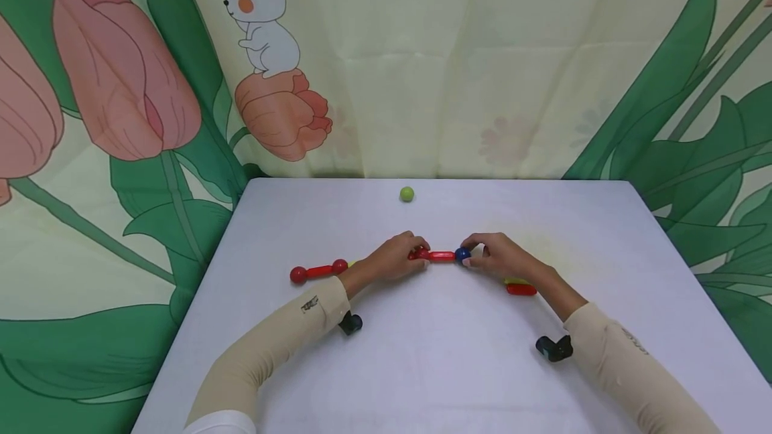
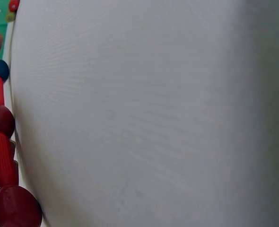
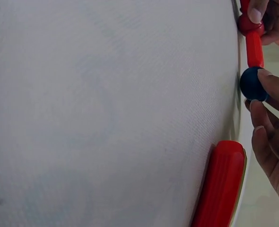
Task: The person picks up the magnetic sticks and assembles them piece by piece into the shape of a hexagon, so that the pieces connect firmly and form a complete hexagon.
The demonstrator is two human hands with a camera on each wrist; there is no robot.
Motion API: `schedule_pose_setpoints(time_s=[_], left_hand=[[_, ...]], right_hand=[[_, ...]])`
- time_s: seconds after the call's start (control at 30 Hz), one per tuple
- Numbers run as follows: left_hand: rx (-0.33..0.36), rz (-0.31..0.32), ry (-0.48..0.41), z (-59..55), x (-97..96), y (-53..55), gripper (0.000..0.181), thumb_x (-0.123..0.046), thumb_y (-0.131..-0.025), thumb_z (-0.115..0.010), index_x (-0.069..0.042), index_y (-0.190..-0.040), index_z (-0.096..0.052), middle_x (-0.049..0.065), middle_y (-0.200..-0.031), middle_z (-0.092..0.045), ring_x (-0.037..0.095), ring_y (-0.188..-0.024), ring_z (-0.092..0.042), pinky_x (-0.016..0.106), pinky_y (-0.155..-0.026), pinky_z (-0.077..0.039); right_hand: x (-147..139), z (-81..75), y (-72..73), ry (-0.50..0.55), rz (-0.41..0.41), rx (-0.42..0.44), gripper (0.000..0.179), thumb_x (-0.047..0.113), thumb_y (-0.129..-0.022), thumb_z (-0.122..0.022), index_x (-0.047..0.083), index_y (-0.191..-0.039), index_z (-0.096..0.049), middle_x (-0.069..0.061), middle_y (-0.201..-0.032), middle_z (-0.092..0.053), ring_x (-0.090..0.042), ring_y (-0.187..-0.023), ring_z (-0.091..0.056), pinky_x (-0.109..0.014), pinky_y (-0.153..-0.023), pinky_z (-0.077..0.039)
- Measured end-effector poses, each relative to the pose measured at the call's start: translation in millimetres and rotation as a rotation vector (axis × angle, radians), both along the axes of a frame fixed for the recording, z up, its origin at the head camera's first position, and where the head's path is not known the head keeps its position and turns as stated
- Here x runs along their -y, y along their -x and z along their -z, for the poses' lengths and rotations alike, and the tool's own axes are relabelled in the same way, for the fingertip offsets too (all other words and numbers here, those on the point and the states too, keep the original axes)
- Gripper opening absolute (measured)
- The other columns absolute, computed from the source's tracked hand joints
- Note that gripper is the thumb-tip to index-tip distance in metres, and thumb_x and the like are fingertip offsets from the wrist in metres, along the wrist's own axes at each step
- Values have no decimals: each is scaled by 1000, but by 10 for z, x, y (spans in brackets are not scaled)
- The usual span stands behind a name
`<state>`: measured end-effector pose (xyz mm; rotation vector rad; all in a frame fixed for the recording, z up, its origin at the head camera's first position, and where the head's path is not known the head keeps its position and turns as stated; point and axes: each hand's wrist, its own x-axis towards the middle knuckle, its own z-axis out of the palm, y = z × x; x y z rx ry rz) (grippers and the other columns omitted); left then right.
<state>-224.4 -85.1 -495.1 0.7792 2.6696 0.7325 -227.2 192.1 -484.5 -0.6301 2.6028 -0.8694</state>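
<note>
A red rod [image 1: 442, 256] joins a red ball [image 1: 423, 254] to a blue ball [image 1: 462, 254] in a row above the white table. My left hand [image 1: 399, 256] grips the red ball, with its thumb on it in the right wrist view. The thumb and fingertips of my right hand [image 1: 497, 253] pinch the blue ball from the other end. In the left wrist view, a second red rod [image 2: 4, 161] and another red ball [image 2: 16, 207] continue the row beyond the gripped ball. My left hand covers that stretch in the head view.
At left lies a red rod [image 1: 319, 272] between two red balls, with a yellow piece [image 1: 352, 264] partly behind my wrist. A loose red rod [image 1: 521, 290] lies against a yellow one [image 1: 515, 280] by my right forearm. A green ball [image 1: 407, 194] sits near the far edge.
</note>
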Motion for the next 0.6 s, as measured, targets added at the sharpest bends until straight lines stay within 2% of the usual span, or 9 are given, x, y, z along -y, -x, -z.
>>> schedule_pose_setpoints(time_s=[0.27,0.6], left_hand=[[-19,5,19,24,-11,19,37,-32,-94,-71,-18,-127,-65,-1,-109,-61,11,-96,-55,20,-78,-49],[0,25,50,28,-96,50,42,-32,-91,-75,-17,-129,-64,-1,-110,-61,10,-95,-55,18,-77,-48]], right_hand=[[-32,-2,-36,1,16,35,45,20,-91,-75,12,-134,-64,-12,-126,-65,-19,-75,-52,-24,-59,-45],[-22,33,-39,25,9,51,45,16,-91,-74,11,-134,-64,-13,-128,-65,-19,-75,-52,-25,-61,-47]])
